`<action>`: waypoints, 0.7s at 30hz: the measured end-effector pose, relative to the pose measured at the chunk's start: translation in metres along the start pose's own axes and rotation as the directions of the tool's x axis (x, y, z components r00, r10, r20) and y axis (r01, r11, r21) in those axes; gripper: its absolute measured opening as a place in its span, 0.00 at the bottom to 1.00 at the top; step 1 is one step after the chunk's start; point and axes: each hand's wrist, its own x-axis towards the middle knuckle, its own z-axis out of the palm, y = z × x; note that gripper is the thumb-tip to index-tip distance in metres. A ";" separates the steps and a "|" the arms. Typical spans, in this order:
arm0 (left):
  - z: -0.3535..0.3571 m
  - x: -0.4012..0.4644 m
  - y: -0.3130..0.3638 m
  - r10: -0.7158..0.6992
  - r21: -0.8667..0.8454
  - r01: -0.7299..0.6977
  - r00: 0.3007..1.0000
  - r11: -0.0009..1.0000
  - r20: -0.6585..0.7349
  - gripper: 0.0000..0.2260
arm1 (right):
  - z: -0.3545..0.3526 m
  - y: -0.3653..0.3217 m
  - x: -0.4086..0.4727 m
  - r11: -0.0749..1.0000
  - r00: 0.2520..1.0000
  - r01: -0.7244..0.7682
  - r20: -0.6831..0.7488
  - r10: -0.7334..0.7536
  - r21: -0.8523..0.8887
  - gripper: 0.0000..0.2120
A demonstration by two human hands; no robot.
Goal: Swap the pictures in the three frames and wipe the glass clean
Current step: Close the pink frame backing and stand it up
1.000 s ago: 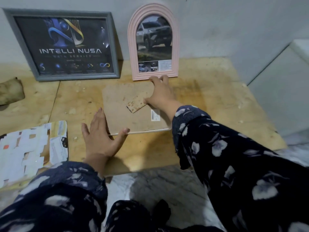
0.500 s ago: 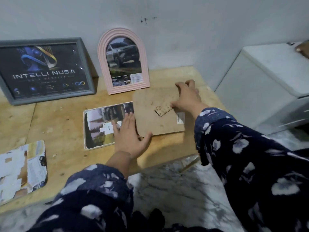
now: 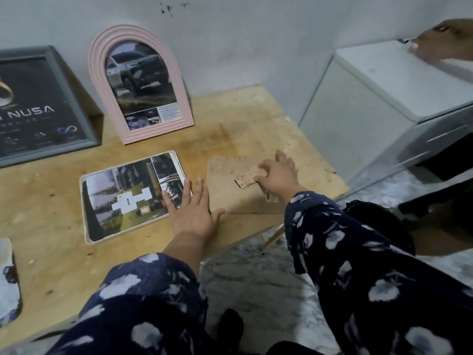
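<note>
A rounded white frame (image 3: 87,226) lies flat on the wooden table (image 3: 256,124), its back off and a picture (image 3: 128,190) showing inside. My left hand (image 3: 192,208) rests flat with straight fingers on its right edge. To the right lies the brown backing board (image 3: 225,183). My right hand (image 3: 277,175) holds the board's small stand flap (image 3: 245,179) between thumb and fingers. A pink arched frame (image 3: 139,83) with a car picture and a grey frame (image 3: 48,106) with a dark poster lean on the wall.
Another picture (image 3: 7,278) lies at the table's left front edge. A white appliance (image 3: 384,98) stands right of the table, with a brown object (image 3: 445,39) on top. The table's front edge runs just below my hands over a marble floor (image 3: 256,278).
The backing board has slid right off the white frame, uncovering the picture. My left hand shifted onto the frame's right edge. The view turned right.
</note>
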 end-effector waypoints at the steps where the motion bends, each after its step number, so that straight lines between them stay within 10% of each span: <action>1: 0.000 0.000 0.001 -0.008 0.007 0.008 1.000 1.000 0.006 0.34 | 0.006 0.001 0.000 0.999 1.000 -0.008 0.013 0.008 -0.053 0.19; 12: -0.014 0.001 -0.013 -0.018 -0.158 0.031 0.996 0.987 0.085 0.34 | 0.018 -0.029 -0.009 0.930 0.999 -0.022 -0.049 0.004 -0.368 0.23; 21: -0.028 -0.022 -0.106 -0.310 -0.225 0.329 0.943 0.917 0.116 0.33 | 0.036 -0.136 -0.019 0.872 0.896 0.442 0.134 -0.423 -0.209 0.26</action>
